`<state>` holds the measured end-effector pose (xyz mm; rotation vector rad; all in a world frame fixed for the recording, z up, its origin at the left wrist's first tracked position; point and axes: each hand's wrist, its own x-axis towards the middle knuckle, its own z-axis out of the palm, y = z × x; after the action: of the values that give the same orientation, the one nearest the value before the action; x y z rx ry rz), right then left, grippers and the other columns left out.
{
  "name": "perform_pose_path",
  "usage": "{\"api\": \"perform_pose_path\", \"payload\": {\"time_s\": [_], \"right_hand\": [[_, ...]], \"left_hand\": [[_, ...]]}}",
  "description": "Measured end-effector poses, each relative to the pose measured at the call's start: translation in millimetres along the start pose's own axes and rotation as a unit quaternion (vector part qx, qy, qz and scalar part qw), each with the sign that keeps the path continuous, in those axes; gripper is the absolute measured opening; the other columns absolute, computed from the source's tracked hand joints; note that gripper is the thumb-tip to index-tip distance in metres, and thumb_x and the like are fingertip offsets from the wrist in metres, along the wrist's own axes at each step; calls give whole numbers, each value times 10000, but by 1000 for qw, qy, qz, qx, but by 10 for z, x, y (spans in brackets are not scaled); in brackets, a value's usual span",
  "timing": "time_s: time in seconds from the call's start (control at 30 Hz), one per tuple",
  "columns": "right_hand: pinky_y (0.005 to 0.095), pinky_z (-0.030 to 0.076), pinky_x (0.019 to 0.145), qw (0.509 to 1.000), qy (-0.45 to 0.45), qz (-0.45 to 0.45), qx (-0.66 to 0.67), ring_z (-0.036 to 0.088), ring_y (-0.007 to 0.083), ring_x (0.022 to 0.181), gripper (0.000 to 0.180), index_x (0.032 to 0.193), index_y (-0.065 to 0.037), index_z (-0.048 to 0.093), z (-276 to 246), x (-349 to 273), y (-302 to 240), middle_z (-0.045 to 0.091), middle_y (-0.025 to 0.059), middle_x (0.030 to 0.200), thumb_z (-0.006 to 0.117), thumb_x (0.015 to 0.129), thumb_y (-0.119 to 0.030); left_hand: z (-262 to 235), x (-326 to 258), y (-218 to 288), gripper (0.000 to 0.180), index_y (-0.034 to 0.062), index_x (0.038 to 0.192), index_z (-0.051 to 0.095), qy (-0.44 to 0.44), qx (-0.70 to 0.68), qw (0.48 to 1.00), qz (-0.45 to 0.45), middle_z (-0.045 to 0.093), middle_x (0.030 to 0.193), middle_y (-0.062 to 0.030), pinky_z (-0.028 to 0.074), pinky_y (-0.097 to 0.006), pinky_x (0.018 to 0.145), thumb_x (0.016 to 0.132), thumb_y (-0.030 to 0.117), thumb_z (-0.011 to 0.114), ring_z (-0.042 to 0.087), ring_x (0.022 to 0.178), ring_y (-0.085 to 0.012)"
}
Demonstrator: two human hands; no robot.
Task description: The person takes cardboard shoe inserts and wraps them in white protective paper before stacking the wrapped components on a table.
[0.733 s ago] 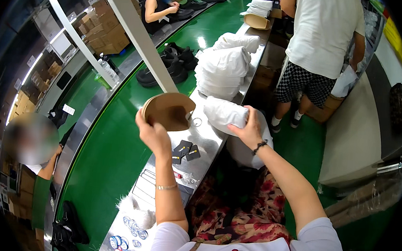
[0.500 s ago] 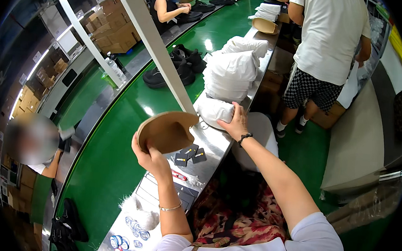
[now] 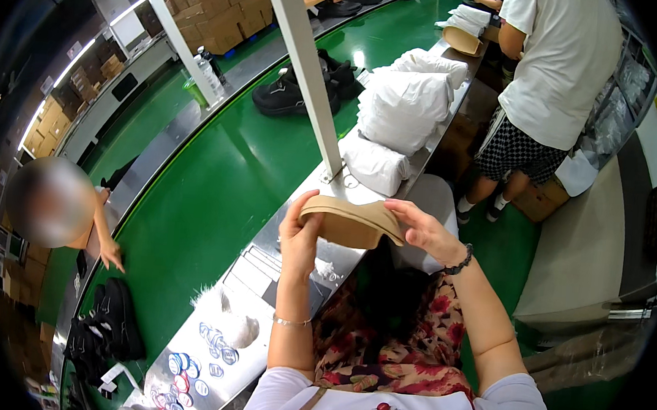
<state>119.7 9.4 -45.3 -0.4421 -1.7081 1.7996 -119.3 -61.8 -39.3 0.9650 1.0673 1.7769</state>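
The green conveyor belt runs past my left, with a metal bench along its near edge, and I stand at that bench. White stuffed bags are stacked at the bench's far end, and black shoes ride the belt beyond the white post. A person in a white shirt works just past the bags.

I hold a tan insole up over the bench's near edge, between both hands. My left hand is closed round its left end, thumb behind and fingers curled on the rim. My right hand lies half open, fingers spread along the top and right end, more steadying than clamping.

The piece looks thin and bendy; I judge it could slip from that loose right hand and drop onto the belt, or fold if I squeeze harder on the left.

Its underside faces away, so I cannot tell its surface. The small round stickers at the bench's near corner are too small to make out, and my right palm is hidden behind the insole.
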Motion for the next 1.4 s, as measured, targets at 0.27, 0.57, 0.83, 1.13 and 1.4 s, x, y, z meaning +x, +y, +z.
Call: {"api": "perform_pose_path", "payload": {"time_s": [0.27,0.57,0.83,1.13,1.4], "right_hand": [[392,359,992,951,158,54,262,345,277,1265,979,1420,-87,140,215,-544,262,285,154,1393,744,714,-398],[478,403,954,935,184,22,301,444,273,1186,928,1377,-45,241,435,-860,264,440,133,1274,695,716,-512],[308,433,897,918,343,7,201,523,185,1007,699,1156,-13,430,382,-1145,496,514,85,1083,766,654,-364],[298,397,925,962,255,-30,92,495,174,1073,624,1169,-4,447,296,-687,268,517,83,1149,727,622,-112],[330,309,1000,928,217,-147,-265,423,232,1195,427,1231,-28,480,360,195,-308,468,132,1245,559,857,-218]], "left_hand": [[85,-113,-129,370,82,1207,457,-128,-223,962,-96,599,1010,-208,485,-453,850,858,-38,476,578,991,-336],[289,-351,-443,402,110,1207,446,-159,-251,941,-160,590,1036,-183,477,-447,866,844,-59,476,565,1025,-329],[465,-558,-608,292,-3,1088,489,87,54,969,-227,590,994,-128,498,-331,728,913,229,519,578,903,-177],[620,-532,19,245,54,888,567,-15,-128,980,-149,515,758,44,365,-209,602,935,283,495,431,674,-29],[528,-362,-244,158,21,821,529,-33,120,992,30,476,680,46,332,-184,532,907,151,556,416,613,-21]]}}
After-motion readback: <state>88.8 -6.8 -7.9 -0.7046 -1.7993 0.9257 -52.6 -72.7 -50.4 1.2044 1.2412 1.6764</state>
